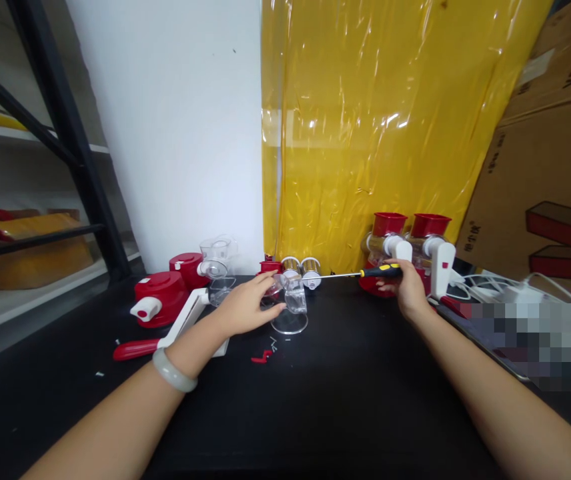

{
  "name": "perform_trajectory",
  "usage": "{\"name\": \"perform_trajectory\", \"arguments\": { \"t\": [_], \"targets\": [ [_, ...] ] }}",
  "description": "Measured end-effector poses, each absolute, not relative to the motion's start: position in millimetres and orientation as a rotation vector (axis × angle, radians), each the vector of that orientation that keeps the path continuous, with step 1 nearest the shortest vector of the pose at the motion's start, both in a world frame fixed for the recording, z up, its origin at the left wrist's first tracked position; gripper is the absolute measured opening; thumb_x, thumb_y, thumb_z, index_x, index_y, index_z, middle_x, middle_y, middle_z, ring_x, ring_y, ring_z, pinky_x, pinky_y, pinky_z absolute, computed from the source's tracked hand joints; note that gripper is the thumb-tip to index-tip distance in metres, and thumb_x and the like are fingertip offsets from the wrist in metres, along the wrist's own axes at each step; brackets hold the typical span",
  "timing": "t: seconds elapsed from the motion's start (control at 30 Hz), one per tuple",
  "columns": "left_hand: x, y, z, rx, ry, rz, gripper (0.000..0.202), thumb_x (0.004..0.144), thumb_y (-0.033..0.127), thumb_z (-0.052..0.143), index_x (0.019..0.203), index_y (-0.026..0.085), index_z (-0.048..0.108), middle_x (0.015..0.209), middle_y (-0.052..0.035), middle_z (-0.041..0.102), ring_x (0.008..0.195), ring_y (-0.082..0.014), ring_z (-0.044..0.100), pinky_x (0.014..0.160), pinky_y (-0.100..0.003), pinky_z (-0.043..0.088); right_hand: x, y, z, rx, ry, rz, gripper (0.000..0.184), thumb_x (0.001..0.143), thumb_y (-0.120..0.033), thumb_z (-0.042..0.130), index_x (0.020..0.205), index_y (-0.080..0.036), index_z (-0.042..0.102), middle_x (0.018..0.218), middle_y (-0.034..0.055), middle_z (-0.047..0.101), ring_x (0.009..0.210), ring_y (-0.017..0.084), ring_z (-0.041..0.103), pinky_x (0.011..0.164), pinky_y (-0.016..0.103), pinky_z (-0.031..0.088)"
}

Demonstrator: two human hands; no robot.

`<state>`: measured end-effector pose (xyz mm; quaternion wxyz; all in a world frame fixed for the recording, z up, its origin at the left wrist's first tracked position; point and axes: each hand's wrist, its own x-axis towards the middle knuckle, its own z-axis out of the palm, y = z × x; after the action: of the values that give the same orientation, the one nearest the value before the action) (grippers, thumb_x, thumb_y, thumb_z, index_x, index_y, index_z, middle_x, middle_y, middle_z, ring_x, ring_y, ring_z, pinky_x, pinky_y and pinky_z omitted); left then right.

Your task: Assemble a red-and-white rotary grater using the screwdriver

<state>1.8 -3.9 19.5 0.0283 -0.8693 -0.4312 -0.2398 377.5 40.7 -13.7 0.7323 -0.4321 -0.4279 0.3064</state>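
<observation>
My right hand is closed round the black-and-yellow handle of a screwdriver. Its long shaft points left, level, and the tip ends near two metal grating drums. My left hand, with a pale bangle at the wrist, has thumb and fingers on the near left side of a clear plastic housing. The housing stands on a round clear base. Part of the grip is hidden behind the fingers. In front of it lie small red plastic pieces and several tiny screws.
At left are red bases, clear parts and a white crank with a red handle. Two red-topped rotary graters stand at right. Beyond them are white cables, a blurred device and a cardboard box.
</observation>
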Motion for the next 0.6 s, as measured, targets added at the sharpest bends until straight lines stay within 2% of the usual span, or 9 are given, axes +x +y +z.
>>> {"name": "perform_trajectory", "arguments": {
  "t": [0.07,0.17,0.43,0.53,0.6],
  "targets": [
    [2.0,-4.0,19.7,-2.683,-1.332,-0.741,0.051,0.09,0.053,0.056,0.127,0.018,0.058,0.151,-0.0151,0.049,0.128,-0.0343,0.058,0.104,-0.05,0.05,378.3,40.5,-12.9,-0.898,-0.927,0.715,0.033,0.076,-0.048,0.057,0.094,-0.021,0.062,0.072,-0.0003,0.066,0.05,0.014,0.061,0.041,0.025,0.046],
    [2.3,-4.1,19.8,-2.682,-1.332,-0.737,0.05,0.09,0.053,0.056,0.126,0.019,0.059,0.151,-0.0147,0.049,0.126,-0.0345,0.059,0.103,-0.051,0.051,378.2,40.1,-11.7,-0.9,-0.92,0.725,0.032,0.072,-0.043,0.059,0.094,-0.019,0.062,0.067,-0.0006,0.064,0.049,0.015,0.061,0.04,0.025,0.046],
    [1.6,-3.8,19.0,-2.68,-1.327,-0.732,0.05,0.09,0.054,0.055,0.125,0.018,0.06,0.151,-0.015,0.049,0.126,-0.035,0.059,0.103,-0.051,0.051,378.0,43.3,-16.2,-0.983,-0.972,0.603,0.039,0.077,-0.055,0.064,0.093,-0.019,0.063,0.042,-0.0065,0.049,0.034,0.012,0.046,0.037,0.023,0.04],
    [1.6,-4.0,19.1,-2.681,-1.335,-0.734,0.05,0.09,0.054,0.056,0.126,0.019,0.059,0.151,-0.0145,0.049,0.127,-0.0348,0.059,0.103,-0.05,0.051,378.4,43.4,-17.6,-1.023,-0.979,0.584,0.04,0.081,-0.058,0.059,0.093,-0.02,0.063,0.046,-0.0054,0.051,0.037,0.012,0.049,0.037,0.023,0.04],
    [1.8,-4.3,19.3,-2.682,-1.332,-0.744,0.05,0.09,0.054,0.056,0.126,0.02,0.059,0.151,-0.014,0.049,0.126,-0.0343,0.06,0.104,-0.05,0.051,378.5,42.8,-18.2,-1.014,-0.966,0.594,0.039,0.083,-0.056,0.054,0.095,-0.021,0.062,0.059,-0.0027,0.059,0.042,0.013,0.054,0.037,0.023,0.042]
  ]
}}
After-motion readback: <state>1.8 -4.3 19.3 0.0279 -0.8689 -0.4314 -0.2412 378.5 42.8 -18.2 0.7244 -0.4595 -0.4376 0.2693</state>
